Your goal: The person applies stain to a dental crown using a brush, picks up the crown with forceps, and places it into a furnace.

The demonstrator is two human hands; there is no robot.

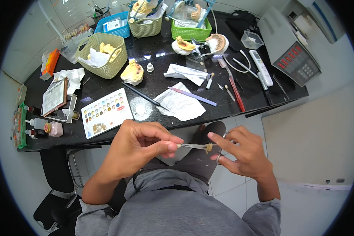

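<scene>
My right hand (244, 151) holds ring-handled forceps (194, 146), with the thumb and a finger through the rings. A tan band (209, 148) is wound around them close to the fingers. The jaws point left toward my left hand (139, 147), whose thumb and index finger pinch at the tip. A small cream piece (179, 145), tooth-like in colour, shows there, mostly hidden by the fingertips. Both hands are above my lap, in front of the black worktop (153, 125). Nearest to them on it are a paint palette (106, 112), a crumpled white paper (183, 104) and a dark brush (145, 96).
Dental casts (132, 72) stand mid-worktop and farther back, near an olive basket (106, 59) and a green basket (190, 33). A red-handled toothbrush (234, 84) and a white handpiece (260, 67) lie at right, beside a grey machine (291, 47). Small bottles (37, 123) crowd the left end.
</scene>
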